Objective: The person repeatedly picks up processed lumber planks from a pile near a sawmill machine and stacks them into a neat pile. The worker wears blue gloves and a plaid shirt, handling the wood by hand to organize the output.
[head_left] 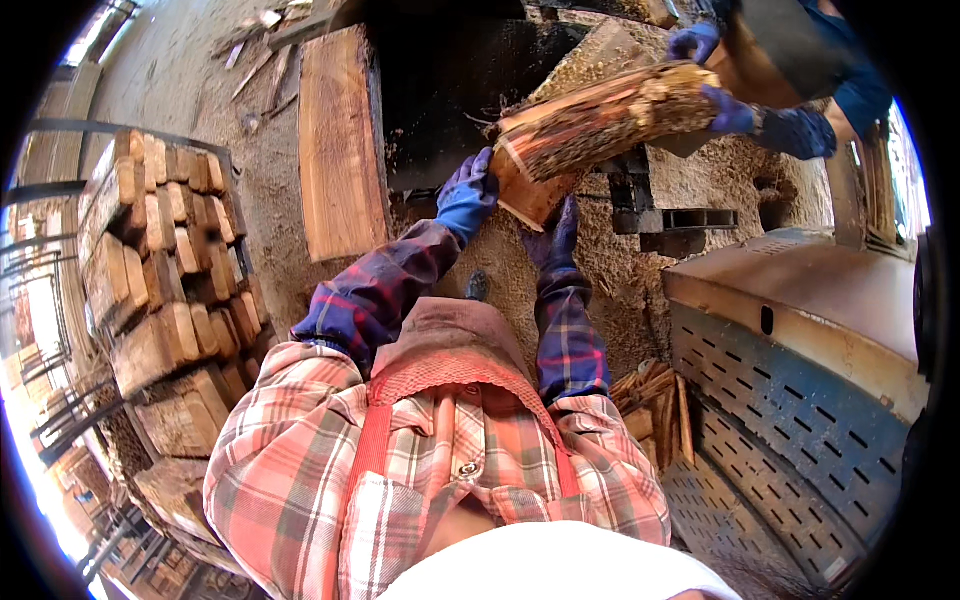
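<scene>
Both my gloved hands are at the near end of a sawn wood slab [532, 196] in the upper middle. My left hand [467, 196], in a blue glove, is closed on its left edge. My right hand [553, 237], in a darker purple-blue glove, grips its lower corner; some fingers are hidden. A thicker bark-covered piece of wood [612, 118] lies over this slab, slanting up to the right. A co-worker's gloved hands [732, 110] hold its far end. Left of my left hand stands a broad reddish-brown plank [342, 145].
A stack of sawn wood blocks [170, 250] fills a metal rack at left. At right is a slotted blue metal machine cover [780, 390]. Dark machinery [440, 90] lies ahead, and sawdust [240, 190] covers the floor. Wood offcuts [655, 405] lie beside my right arm.
</scene>
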{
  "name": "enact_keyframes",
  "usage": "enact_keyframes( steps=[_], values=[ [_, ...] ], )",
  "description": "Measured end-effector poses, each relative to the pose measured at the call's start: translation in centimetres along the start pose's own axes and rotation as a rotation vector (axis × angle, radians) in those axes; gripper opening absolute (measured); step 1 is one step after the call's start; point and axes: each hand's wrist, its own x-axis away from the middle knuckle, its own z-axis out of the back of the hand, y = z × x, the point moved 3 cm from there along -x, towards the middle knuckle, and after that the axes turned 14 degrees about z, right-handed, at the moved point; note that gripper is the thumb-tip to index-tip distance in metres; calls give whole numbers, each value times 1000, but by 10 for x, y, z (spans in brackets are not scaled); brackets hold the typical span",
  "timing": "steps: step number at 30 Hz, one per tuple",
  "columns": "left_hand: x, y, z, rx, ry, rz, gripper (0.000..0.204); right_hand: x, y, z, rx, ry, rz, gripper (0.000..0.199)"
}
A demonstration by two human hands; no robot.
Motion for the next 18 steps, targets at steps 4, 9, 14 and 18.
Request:
enact_keyframes(
  steps=[4, 9, 14, 18],
  values=[
    [5, 25, 5, -133, 107, -102, 49, -8, -12, 15, 270, 51, -99, 64],
    [-1, 22, 2, 321, -271, 34, 50, -10, -27, 25, 58, 0, -62, 66],
    [18, 7, -19, 772, -812, 186, 65, 60, -22, 63, 205, -175, -190, 73],
    [60, 2, 3, 462, -744, 442, 75, 72, -47, 45, 269, -174, -160, 76]
  ],
)
